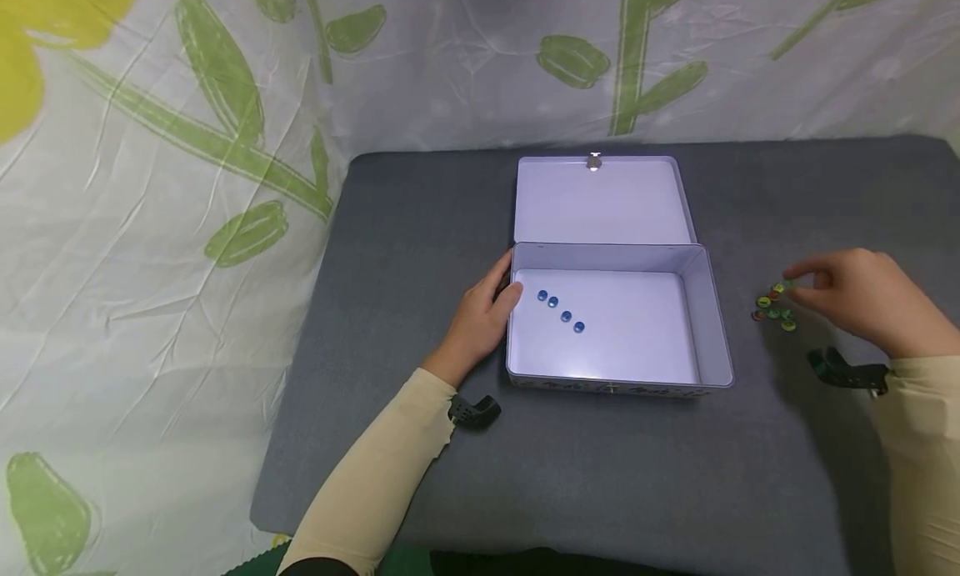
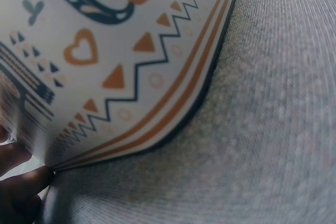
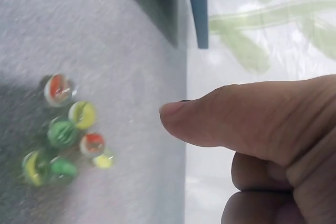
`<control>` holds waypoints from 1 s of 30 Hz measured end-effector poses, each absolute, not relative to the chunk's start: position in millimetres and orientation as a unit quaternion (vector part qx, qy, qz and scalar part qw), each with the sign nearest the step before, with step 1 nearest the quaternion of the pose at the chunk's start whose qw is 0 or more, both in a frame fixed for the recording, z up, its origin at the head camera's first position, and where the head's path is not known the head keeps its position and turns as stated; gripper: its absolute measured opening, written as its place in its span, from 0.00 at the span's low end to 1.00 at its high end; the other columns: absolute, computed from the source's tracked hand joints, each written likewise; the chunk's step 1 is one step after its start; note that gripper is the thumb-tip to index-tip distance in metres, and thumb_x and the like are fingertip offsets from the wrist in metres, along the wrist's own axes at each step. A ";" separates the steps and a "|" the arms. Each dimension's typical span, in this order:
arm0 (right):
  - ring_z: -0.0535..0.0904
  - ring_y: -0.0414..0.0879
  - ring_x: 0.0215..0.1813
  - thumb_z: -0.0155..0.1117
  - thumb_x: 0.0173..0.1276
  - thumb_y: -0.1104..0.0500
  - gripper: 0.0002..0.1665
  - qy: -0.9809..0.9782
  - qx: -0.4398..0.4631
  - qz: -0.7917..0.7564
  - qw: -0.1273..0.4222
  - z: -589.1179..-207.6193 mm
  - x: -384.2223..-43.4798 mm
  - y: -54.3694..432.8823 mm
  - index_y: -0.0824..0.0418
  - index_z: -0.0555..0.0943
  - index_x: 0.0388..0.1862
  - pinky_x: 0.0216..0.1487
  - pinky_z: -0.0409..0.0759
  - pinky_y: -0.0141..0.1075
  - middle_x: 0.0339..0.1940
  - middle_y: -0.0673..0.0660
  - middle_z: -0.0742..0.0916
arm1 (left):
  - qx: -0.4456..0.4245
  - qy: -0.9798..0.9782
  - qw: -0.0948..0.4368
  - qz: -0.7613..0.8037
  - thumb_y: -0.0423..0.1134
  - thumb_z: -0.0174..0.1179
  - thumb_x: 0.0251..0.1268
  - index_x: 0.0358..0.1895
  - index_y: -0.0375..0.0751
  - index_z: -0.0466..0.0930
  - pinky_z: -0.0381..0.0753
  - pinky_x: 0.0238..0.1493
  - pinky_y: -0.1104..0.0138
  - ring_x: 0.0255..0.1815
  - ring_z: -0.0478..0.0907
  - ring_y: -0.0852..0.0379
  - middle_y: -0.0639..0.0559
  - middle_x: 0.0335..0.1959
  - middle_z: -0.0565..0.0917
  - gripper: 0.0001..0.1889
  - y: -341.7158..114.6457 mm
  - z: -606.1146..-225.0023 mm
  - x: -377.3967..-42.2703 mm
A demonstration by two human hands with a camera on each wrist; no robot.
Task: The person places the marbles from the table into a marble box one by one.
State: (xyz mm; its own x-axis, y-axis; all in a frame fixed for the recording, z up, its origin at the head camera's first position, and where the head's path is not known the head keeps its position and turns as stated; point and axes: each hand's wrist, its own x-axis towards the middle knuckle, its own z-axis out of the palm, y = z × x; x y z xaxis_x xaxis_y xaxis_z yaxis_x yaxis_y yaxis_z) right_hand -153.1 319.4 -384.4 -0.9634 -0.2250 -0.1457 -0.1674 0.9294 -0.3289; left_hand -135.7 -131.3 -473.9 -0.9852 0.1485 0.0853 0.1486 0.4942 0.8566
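A tin box (image 1: 615,343) with a pale inside lies with its hinged lid (image 1: 603,201) folded back. My left hand (image 1: 483,309) grips the box's left wall, thumb over the rim; in the left wrist view its fingers (image 2: 23,184) touch the patterned outside. Several blue glass marbles (image 1: 566,317) rest in the box's left part. Right of the box, my right hand (image 1: 862,297) is above a cluster of marbles (image 1: 772,313), a small green marble (image 1: 787,284) between thumb and index fingertips. The right wrist view shows the thumb (image 3: 210,119), which hides the fingertip contact.
A dark grey cloth covers the table (image 1: 420,242). White sheeting with green leaf prints (image 1: 465,76) hangs behind and to the left. Red, yellow and green marbles (image 3: 62,132) lie close together on the cloth. A metal clasp (image 1: 594,162) sits on the lid's far edge.
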 end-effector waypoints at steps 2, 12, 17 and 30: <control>0.65 0.46 0.18 0.61 0.77 0.61 0.19 0.978 -0.106 -0.154 0.088 -381.5 -154.4 316.6 0.77 0.83 0.56 0.24 0.63 0.39 0.19 0.54 0.78 | -0.085 -0.865 -0.003 -0.495 0.56 0.44 0.78 0.85 0.49 0.58 0.62 0.81 0.53 0.82 0.62 0.52 0.49 0.82 0.65 0.36 -130.7 -473.4 -135.9; 0.65 0.45 0.18 0.66 0.75 0.58 0.20 0.976 -0.136 -0.154 0.070 -359.5 -163.4 288.2 0.73 0.86 0.56 0.24 0.64 0.38 0.18 0.51 0.79 | -0.086 -0.862 -0.003 -0.499 0.54 0.44 0.79 0.85 0.48 0.58 0.62 0.80 0.54 0.82 0.63 0.52 0.48 0.82 0.66 0.35 -131.1 -472.6 -136.0; 0.62 0.42 0.18 0.69 0.73 0.59 0.19 0.970 -0.151 -0.174 0.080 -348.8 -171.0 269.9 0.71 0.86 0.56 0.25 0.63 0.37 0.16 0.51 0.75 | -0.084 -0.863 -0.004 -0.498 0.55 0.44 0.79 0.85 0.50 0.58 0.62 0.80 0.54 0.82 0.62 0.52 0.49 0.82 0.66 0.35 -131.5 -472.2 -135.5; 0.69 0.45 0.15 0.70 0.73 0.59 0.17 0.958 -0.183 -0.190 0.115 -338.3 -184.9 228.2 0.67 0.87 0.56 0.24 0.72 0.37 0.16 0.49 0.70 | -0.089 -0.865 -0.001 -0.494 0.56 0.44 0.78 0.84 0.48 0.59 0.64 0.80 0.54 0.81 0.64 0.52 0.47 0.81 0.67 0.36 -132.6 -473.4 -136.8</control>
